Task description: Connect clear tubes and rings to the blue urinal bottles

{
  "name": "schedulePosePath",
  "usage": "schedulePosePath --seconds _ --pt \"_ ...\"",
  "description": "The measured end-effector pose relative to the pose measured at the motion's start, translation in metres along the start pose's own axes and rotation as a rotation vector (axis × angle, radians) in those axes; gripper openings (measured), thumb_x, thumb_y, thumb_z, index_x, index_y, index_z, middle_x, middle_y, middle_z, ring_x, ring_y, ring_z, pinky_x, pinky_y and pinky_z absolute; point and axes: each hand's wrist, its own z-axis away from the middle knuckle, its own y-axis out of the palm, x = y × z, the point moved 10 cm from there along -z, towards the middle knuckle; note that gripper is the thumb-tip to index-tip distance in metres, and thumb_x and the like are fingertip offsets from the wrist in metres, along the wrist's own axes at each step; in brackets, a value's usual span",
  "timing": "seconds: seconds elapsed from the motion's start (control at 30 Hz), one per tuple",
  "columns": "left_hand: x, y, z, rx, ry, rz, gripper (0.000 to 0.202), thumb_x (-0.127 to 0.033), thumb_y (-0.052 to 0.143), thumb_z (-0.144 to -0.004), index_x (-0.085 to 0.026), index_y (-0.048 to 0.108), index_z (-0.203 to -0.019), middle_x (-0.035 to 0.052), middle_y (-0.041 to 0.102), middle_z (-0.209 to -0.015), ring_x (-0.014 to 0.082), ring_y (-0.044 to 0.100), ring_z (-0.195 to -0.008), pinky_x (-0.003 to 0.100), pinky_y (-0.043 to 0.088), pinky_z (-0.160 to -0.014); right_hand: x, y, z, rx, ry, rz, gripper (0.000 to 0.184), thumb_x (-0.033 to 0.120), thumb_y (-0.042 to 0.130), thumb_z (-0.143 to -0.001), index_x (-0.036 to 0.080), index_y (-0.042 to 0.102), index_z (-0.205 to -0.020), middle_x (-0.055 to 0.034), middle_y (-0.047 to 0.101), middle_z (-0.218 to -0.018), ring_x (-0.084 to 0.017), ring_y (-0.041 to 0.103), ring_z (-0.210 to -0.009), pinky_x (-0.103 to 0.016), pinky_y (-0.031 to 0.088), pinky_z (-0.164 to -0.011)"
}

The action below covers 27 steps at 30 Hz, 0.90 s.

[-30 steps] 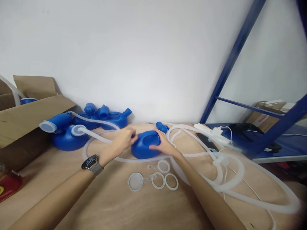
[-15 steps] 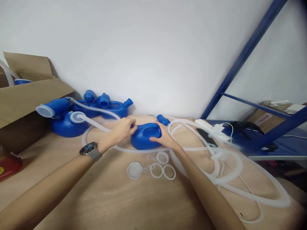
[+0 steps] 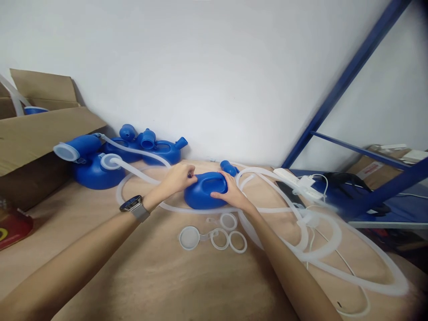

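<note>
A blue plastic urinal bottle (image 3: 200,196) with a looped handle sits upright on the table in front of me. My right hand (image 3: 230,189) grips its right side, thumb across the front and fingers over the top. Curled at the bottle's upper left end is my left hand (image 3: 182,176), its fingers pinched together; whatever they hold is hidden by the hand. Just nearer to me lie a clear round cap (image 3: 189,238) on a strap and several translucent rings (image 3: 237,242). A small blue spout piece (image 3: 228,167) lies behind the bottle.
Clear tubing (image 3: 361,278) coils over the right side, near a white power strip (image 3: 294,180). More blue bottles (image 3: 96,174) stand at the back left beside an open cardboard box (image 3: 50,125). A blue metal shelf frame (image 3: 347,82) rises at right.
My left wrist has turned slightly, and the pinched fingers have shifted a little at the bottle's end. The right hand keeps its grip. The whole view has shifted slightly.
</note>
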Motion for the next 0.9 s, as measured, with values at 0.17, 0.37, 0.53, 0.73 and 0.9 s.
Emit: schedulePosePath --seconds 0.17,0.37,0.53,0.73,0.9 --pt "-0.001 -0.001 0.000 0.007 -0.012 0.003 0.007 -0.024 0.063 -0.080 -0.021 0.066 -0.074 0.0049 0.076 -0.083 0.0236 0.068 -0.078 0.030 0.042 -0.065 -0.001 0.000 -0.001 -0.001 0.005 -0.002 0.101 0.065 0.085 -0.071 0.025 0.043 -0.154 -0.0152 0.044 -0.159 -0.037 0.035 -0.151 -0.057 0.028 -0.127" --pt "-0.004 -0.003 0.006 -0.009 -0.014 -0.013 0.006 -0.025 0.065 -0.080 -0.019 0.066 -0.077 0.0064 0.075 -0.084 0.0229 0.067 -0.076 0.030 0.043 -0.065 -0.002 0.001 0.000 0.009 0.017 -0.016 0.103 0.067 0.085 -0.069 0.025 0.043 -0.154 -0.0151 0.042 -0.160 -0.036 0.034 -0.152 -0.056 0.027 -0.128" --pt "-0.010 -0.003 0.015 -0.031 0.055 -0.047 0.011 -0.024 0.059 -0.087 -0.018 0.066 -0.081 0.0089 0.072 -0.086 0.0241 0.065 -0.081 0.033 0.045 -0.071 0.001 -0.001 -0.001 -0.007 0.004 -0.002 0.101 0.065 0.087 -0.068 0.024 0.046 -0.151 -0.0150 0.046 -0.157 -0.036 0.036 -0.151 -0.056 0.028 -0.127" --pt "-0.027 0.001 0.025 -0.083 0.305 -0.211 0.021 -0.020 0.049 -0.095 -0.017 0.070 -0.094 0.0137 0.071 -0.103 0.0284 0.064 -0.099 0.039 0.048 -0.087 -0.001 0.000 -0.001 -0.007 0.031 0.004 0.103 0.065 0.087 -0.067 0.022 0.045 -0.151 -0.0154 0.046 -0.156 -0.036 0.036 -0.151 -0.056 0.029 -0.127" --pt "-0.024 0.006 0.022 -0.036 0.279 -0.236 0.019 -0.022 0.051 -0.095 -0.019 0.069 -0.090 0.0118 0.071 -0.096 0.0279 0.064 -0.096 0.038 0.046 -0.080 -0.002 -0.001 0.000 -0.022 0.018 -0.003 0.102 0.065 0.087 -0.067 0.025 0.045 -0.151 -0.0144 0.047 -0.157 -0.037 0.037 -0.150 -0.057 0.029 -0.127"
